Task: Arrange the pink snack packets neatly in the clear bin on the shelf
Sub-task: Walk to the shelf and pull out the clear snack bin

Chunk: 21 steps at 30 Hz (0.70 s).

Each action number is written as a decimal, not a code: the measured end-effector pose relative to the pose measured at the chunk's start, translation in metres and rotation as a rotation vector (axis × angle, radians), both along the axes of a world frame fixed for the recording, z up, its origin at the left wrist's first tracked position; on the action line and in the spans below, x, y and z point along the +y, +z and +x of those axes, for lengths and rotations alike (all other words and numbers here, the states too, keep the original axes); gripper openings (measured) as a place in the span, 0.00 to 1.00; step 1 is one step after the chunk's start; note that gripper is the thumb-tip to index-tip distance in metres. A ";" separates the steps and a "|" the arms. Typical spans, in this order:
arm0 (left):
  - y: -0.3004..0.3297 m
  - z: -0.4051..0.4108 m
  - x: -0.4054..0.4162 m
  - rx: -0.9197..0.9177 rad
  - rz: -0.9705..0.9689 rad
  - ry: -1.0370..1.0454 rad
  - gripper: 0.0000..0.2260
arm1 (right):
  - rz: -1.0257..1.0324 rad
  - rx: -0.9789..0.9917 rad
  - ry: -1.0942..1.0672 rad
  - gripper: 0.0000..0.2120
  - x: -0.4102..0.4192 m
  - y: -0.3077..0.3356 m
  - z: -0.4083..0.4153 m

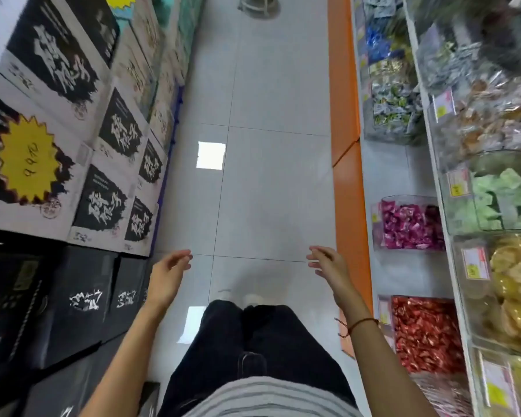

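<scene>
A clear bin (377,224) on the lower shelf at the right holds a heap of pink snack packets (409,225). My right hand (328,264) hangs over the aisle floor, left of the orange shelf base, fingers loosely spread and holding nothing. It is apart from the bin, lower and to its left. My left hand (169,273) is out in front at about the same height, fingers relaxed and empty. Both forearms reach forward over my dark trousers.
Further clear bins line the right shelves: red packets (424,335), green sweets (500,203), yellow slices (515,290). An orange shelf base (348,191) edges the aisle. Stacked black-and-white boxes (73,115) fill the left. A tiled floor (268,176) runs between them.
</scene>
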<state>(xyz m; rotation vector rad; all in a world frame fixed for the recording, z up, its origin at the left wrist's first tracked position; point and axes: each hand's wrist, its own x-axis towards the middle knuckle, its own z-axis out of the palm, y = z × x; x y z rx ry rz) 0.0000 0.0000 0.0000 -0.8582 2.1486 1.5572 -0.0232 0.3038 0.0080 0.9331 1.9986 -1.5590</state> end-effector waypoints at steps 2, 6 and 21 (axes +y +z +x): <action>-0.001 -0.009 -0.007 -0.022 -0.010 0.058 0.10 | 0.001 0.000 -0.031 0.09 0.000 0.000 -0.023; -0.009 -0.039 -0.020 -0.052 -0.007 0.130 0.09 | -0.016 -0.022 -0.023 0.09 -0.003 -0.004 -0.078; 0.006 -0.351 -0.015 0.090 0.087 -0.005 0.11 | -0.008 -0.033 -0.086 0.09 -0.002 -0.002 -0.298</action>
